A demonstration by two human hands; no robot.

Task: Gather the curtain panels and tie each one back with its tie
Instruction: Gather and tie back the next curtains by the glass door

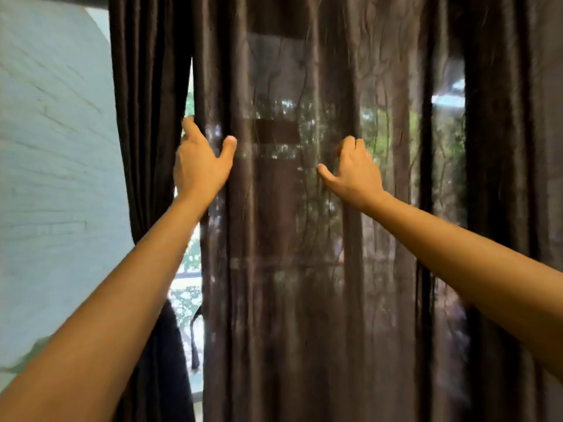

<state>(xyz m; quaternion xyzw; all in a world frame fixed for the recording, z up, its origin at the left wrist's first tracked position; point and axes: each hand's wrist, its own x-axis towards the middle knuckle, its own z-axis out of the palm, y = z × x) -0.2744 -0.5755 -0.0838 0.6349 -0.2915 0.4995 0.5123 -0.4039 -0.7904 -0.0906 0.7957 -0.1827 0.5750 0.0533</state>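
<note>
At the left edge of the wide brown curtain panel (pixel 274 300), the left hand (pixel 201 166) grips the fabric, fingers hooked behind the edge and thumb in front. Further right on the same panel, the right hand (pixel 356 172) clutches a fold with curled fingers, thumb pointing left. The panel hangs spread across the window (pixel 189 269), with greenery showing through it. Just left of it is a narrow bright gap, then a second panel (pixel 146 117), darker and bunched beside the pale wall (pixel 54 147). A dark cord (pixel 195 339) hangs low in the gap; I cannot tell whether it is a tie.
</note>
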